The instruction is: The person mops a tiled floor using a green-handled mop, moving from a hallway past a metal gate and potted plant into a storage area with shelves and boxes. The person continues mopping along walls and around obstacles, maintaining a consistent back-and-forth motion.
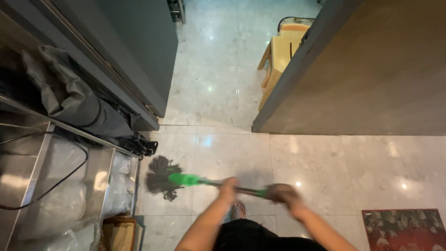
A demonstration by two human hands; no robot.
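Mopping mid-stroke: left hand [227, 188] and right hand [282, 193], blurred, both clenched on the mop [186, 180] handle. Dark mop head on the pale floor [325, 167], left, near the steel shelf [104, 181]. Next, likely sweeping rightward, away from shelf and cable [55, 183].

Open floor [325, 167] between shelf [107, 186], wall [371, 69]
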